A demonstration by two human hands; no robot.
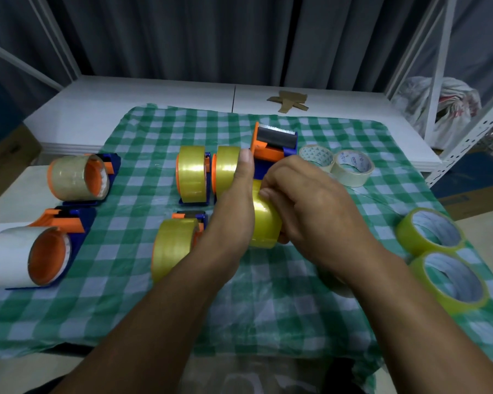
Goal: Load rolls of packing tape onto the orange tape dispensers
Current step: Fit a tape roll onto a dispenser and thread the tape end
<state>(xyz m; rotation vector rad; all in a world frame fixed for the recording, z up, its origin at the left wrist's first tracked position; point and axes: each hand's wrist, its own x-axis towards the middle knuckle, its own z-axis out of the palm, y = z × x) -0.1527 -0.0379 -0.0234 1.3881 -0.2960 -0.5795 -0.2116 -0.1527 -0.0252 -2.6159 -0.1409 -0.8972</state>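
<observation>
Both hands hold one orange and blue tape dispenser [273,145] above the middle of the checked cloth, its toothed blade pointing away from me. My left hand [234,203] grips its left side, thumb up along the frame. My right hand [305,200] is closed around the yellow tape roll [264,223] at the dispenser's near end. Whether the roll sits fully on the hub is hidden by my fingers.
Two loaded dispensers with yellow rolls [192,173] stand left of my hands, a third [172,247] nearer. Two loaded with clear rolls [79,177] [26,257] lie at the left. Loose rolls: two pale ones [350,166] behind, two yellow-green ones [430,230] [450,280] right. Cardboard scraps [289,100] lie far back.
</observation>
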